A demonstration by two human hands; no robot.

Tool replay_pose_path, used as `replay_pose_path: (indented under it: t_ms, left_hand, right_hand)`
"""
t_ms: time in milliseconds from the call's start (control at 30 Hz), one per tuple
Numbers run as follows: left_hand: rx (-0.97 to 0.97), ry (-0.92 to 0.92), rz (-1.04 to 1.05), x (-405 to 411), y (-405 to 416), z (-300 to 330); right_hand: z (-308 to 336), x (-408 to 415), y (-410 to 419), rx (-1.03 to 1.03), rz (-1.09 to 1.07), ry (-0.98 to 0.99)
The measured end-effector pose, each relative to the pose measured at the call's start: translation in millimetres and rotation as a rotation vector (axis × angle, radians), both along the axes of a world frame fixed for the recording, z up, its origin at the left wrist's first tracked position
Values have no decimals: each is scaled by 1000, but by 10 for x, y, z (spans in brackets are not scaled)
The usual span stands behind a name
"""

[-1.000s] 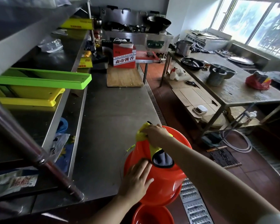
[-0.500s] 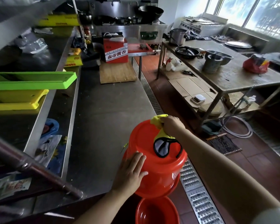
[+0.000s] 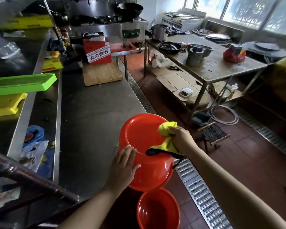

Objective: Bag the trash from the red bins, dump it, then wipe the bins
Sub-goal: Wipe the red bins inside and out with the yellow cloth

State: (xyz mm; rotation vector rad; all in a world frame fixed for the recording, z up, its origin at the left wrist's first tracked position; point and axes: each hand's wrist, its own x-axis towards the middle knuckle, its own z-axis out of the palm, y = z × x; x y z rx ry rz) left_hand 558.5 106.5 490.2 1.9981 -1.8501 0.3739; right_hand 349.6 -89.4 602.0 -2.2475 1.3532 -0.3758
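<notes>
Red plastic bin (image 3: 145, 156), flipped bottom-up, sits under both my hands at the edge of the steel counter (image 3: 92, 123). My left hand (image 3: 122, 169) lies flat, fingers spread, on its near side; my right hand (image 3: 182, 139) is bunched around a yellow cloth with black trim (image 3: 168, 129) on its base. Looks like the wiping stage. Next I'd do the sides, then the second red bin (image 3: 157, 210) below my wrists.

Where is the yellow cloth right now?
Head view, lower centre: the yellow cloth is bunched in the right hand, pressed on the upturned red bin at the counter's near edge.
</notes>
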Motion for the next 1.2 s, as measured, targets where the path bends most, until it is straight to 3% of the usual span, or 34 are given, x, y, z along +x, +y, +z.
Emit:
replay_pose_path:
  t_ms: [167,333,500,767,967,1200]
  left_hand:
    - [-36,51,-53,33,-18,14]
    - [-62,74,-108,86,-46,-32]
    - [-16,86,-127,128,-70,40]
    - [-15,239,-190,137,-28,215]
    - [72,504,-168,282,48,203]
    - [94,484,-238,455,58,329]
  right_hand:
    - [-152,-202,355,-117,-60,56]
    - [-201,-259,757,-67,-26,-78]
    - [-315,-217,1138,-184,-6,-183]
    - [-358,44,1397,-294,69,-88]
    - [-245,382,1364,-327,172,92]
    - [-126,612,1291,-311,288,223]
